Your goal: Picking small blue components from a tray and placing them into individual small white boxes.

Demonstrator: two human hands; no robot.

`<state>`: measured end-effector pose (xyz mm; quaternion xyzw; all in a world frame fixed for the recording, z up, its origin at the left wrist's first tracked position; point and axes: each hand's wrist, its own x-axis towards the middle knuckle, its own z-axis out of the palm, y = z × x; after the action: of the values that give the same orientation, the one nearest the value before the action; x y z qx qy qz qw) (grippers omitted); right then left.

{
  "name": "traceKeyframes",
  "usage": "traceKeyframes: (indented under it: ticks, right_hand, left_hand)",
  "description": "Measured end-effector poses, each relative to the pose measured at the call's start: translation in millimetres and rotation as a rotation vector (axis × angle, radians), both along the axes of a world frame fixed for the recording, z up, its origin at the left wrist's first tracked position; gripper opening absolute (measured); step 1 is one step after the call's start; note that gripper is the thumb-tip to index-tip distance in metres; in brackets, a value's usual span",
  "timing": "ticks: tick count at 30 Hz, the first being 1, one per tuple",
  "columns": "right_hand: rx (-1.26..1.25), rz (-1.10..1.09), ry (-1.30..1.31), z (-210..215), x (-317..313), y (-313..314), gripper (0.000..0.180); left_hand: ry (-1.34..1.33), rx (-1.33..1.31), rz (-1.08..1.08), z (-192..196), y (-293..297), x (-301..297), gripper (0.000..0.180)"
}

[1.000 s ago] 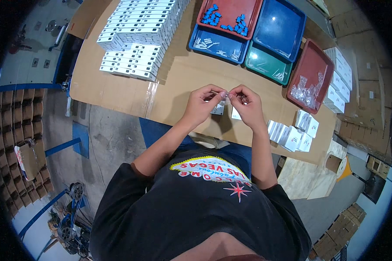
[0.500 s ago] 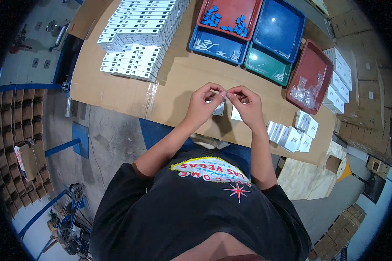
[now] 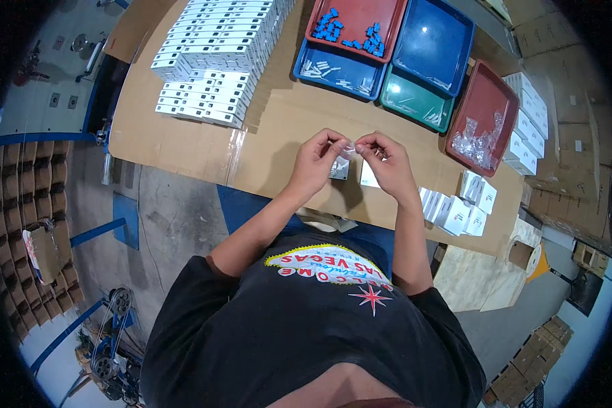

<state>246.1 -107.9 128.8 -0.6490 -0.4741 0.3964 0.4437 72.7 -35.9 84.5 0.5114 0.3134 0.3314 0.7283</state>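
Observation:
My left hand [image 3: 314,162] and my right hand [image 3: 389,165] meet above the front of the table, thumbs and forefingers pinched. Stretched between their fingertips is a small clear plastic piece [image 3: 350,148], perhaps a little bag; its contents, if any, cannot be made out. Below the left fingers lies a small white box part [image 3: 340,169], partly covered by that hand. Beside it, next to the right thumb, is another white box piece [image 3: 368,176], also partly hidden.
Cardboard covers the table [image 3: 183,146]. Stacked white boxes [image 3: 214,51] rise at the far left. A red tray [image 3: 360,13] holds blue parts; blue [image 3: 299,69], green [image 3: 415,92] and right-hand red [image 3: 455,151] trays hold small items. More small white boxes [image 3: 452,216] stand at the right front.
My fingertips have drawn slightly apart, and more of the clear plastic piece shows between them. The trays and boxes stay where they were.

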Motion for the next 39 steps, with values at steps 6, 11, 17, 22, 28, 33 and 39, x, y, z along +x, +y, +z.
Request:
traceKeyframes:
  ticks: [6, 11, 17, 22, 28, 33, 39]
  right_hand:
    - [-0.043, 0.029, 0.055, -0.5, 0.3, -2.4, 0.012]
    - [-0.056, 0.018, 0.081, -1.0, 2.1, -2.6, 0.012]
    - [-0.042, -0.054, 0.101, -10.2, 10.8, -7.0, 0.011]
    - [-0.027, -0.085, 0.141, -16.4, 11.6, -10.4, 0.014]
    - [-0.033, -0.069, 0.153, -12.5, 16.0, -12.3, 0.021]
    - [-0.074, -0.056, 0.132, -10.5, 12.6, -11.9, 0.014]
    - [-0.074, -0.122, 0.314, -10.6, 12.7, -10.2, 0.009]
  left_hand:
    - [0.051, 0.038, 0.038, 2.9, -3.1, -2.6, 0.018]
    - [0.066, -0.014, -0.014, 5.3, 0.8, -4.3, 0.017]
    - [0.031, -0.128, -0.127, -1.0, 5.3, -9.1, 0.023]
    - [0.048, -0.154, -0.176, 0.5, 3.9, -11.0, 0.027]
    - [-0.025, -0.177, -0.105, 5.4, 5.6, -11.4, 0.027]
    - [0.020, -0.180, -0.091, -7.7, 9.1, -15.9, 0.029]
    - [-0.060, -0.210, -0.065, 10.2, 3.6, -12.3, 0.035]
